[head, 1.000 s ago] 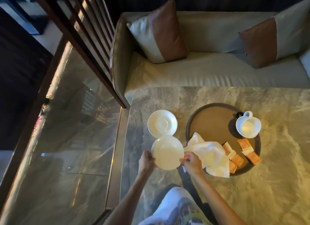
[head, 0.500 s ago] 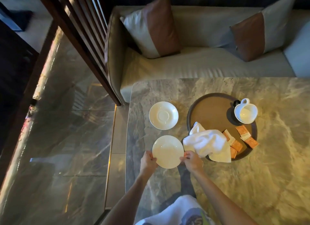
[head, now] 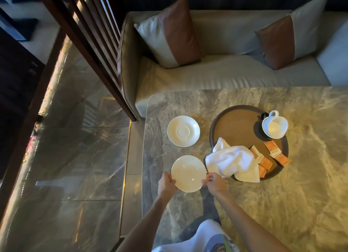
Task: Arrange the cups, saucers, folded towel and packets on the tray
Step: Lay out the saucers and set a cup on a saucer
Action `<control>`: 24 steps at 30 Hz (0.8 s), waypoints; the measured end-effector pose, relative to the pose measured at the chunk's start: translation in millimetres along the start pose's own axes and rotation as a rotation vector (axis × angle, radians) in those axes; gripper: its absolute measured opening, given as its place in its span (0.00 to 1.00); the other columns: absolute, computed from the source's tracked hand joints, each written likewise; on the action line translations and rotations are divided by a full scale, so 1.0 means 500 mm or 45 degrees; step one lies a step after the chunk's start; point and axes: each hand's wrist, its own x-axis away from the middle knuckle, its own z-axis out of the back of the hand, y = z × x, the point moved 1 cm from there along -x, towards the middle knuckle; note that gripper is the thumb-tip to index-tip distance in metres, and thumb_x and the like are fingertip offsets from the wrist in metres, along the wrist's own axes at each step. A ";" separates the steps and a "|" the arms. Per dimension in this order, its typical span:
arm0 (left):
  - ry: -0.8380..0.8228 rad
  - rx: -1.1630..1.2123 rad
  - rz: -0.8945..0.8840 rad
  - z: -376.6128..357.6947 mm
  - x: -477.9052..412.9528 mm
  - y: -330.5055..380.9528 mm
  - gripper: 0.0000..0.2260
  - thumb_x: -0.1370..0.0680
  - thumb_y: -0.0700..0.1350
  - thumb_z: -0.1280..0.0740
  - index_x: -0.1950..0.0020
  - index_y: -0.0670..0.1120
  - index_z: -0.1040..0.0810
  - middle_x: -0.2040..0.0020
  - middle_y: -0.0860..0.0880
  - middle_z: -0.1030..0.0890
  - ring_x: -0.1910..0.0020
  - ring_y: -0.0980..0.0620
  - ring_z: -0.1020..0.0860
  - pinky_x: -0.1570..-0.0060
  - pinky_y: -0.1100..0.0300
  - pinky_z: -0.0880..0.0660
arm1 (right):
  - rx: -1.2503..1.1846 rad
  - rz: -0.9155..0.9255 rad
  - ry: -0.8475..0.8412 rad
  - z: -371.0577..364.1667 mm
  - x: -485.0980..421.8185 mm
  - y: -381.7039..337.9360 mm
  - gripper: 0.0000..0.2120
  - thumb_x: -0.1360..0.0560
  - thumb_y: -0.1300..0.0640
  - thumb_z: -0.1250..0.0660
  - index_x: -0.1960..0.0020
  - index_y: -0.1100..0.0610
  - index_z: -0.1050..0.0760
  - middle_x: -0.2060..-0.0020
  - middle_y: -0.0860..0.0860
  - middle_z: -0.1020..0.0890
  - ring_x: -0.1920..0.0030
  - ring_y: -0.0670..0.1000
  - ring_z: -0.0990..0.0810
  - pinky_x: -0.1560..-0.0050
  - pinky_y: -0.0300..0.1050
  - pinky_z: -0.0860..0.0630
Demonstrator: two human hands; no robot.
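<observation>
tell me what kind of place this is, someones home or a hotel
Probably a hotel room or lounge, though a tidy home is possible. A sofa with matching two-tone cushions, a marble table, and a round tray with a cup and drink packets suggest guest service.

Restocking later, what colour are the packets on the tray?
Orange packets with pale bands, head view.

Warm, dim light fell from the right across the bench (head: pixel 244 204); the left side lay dark, with glare streaks and wide-angle bending at the edges.
</observation>
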 end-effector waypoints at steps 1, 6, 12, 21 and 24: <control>0.003 -0.003 0.003 -0.001 0.001 0.000 0.09 0.21 0.33 0.39 0.41 0.40 0.30 0.43 0.41 0.22 0.45 0.39 0.20 0.46 0.45 0.19 | 0.002 0.001 -0.004 0.000 -0.001 0.001 0.14 0.24 0.57 0.28 0.40 0.60 0.24 0.44 0.55 0.17 0.48 0.51 0.22 0.50 0.41 0.28; 0.040 -0.019 0.013 -0.001 0.004 0.002 0.08 0.21 0.33 0.39 0.42 0.38 0.30 0.44 0.39 0.23 0.47 0.38 0.20 0.51 0.45 0.18 | -0.017 0.003 -0.036 -0.001 -0.002 0.005 0.14 0.24 0.58 0.29 0.40 0.61 0.24 0.44 0.56 0.18 0.43 0.55 0.20 0.45 0.44 0.25; 0.084 -0.045 0.012 -0.006 0.013 0.008 0.07 0.21 0.35 0.37 0.43 0.37 0.28 0.46 0.39 0.21 0.53 0.40 0.18 0.53 0.47 0.17 | -0.048 0.015 -0.051 0.001 -0.010 0.011 0.11 0.24 0.59 0.29 0.42 0.59 0.24 0.46 0.55 0.18 0.49 0.51 0.22 0.51 0.40 0.27; 0.198 -0.197 0.127 -0.015 0.037 0.022 0.09 0.23 0.41 0.38 0.44 0.41 0.28 0.48 0.42 0.19 0.53 0.43 0.21 0.53 0.50 0.22 | -0.330 0.017 -0.219 0.046 -0.004 0.030 0.13 0.22 0.61 0.32 0.39 0.55 0.27 0.47 0.51 0.18 0.57 0.50 0.16 0.62 0.38 0.21; 0.479 -0.311 0.091 -0.026 0.044 0.041 0.06 0.23 0.43 0.38 0.47 0.44 0.28 0.49 0.41 0.19 0.54 0.42 0.23 0.55 0.51 0.25 | -0.432 0.124 -0.341 0.114 0.002 0.049 0.06 0.22 0.58 0.32 0.45 0.58 0.22 0.61 0.50 0.16 0.63 0.49 0.19 0.64 0.38 0.23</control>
